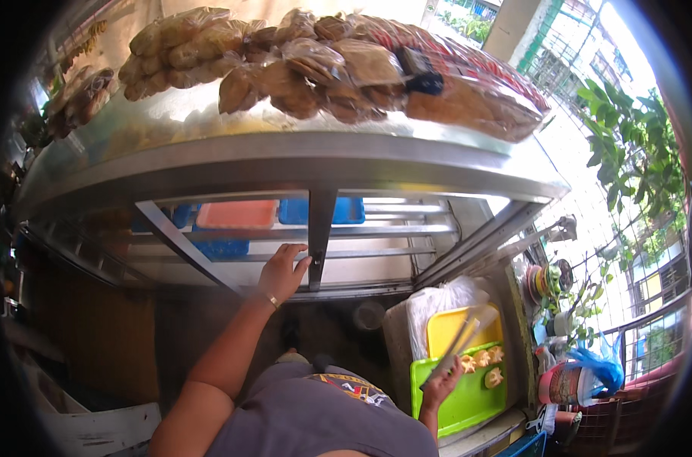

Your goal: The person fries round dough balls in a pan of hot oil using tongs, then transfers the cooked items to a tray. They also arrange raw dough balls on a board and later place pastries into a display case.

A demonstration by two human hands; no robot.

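A metal-framed glass display case (334,160) stands before me. My left hand (284,271) reaches to the upright metal edge of its sliding door (318,245); the fingers are bent and apart, with nothing seen in them. My right hand (442,384), at the lower right, holds metal tongs (451,351), blurred at their far end. Under them lies a green tray (466,408) with several star-shaped pastries (482,359), next to a yellow tray (446,331). Inside the case, a pink tray (237,214) and blue trays (349,211) rest on metal rails.
Plastic-bagged breads (300,74) are heaped on top of the case. At the right stand potted plants (563,323), a pink container with blue plastic (563,385) and a wire grille. A clear round container (369,315) is below the case, near a white plastic bag (431,303).
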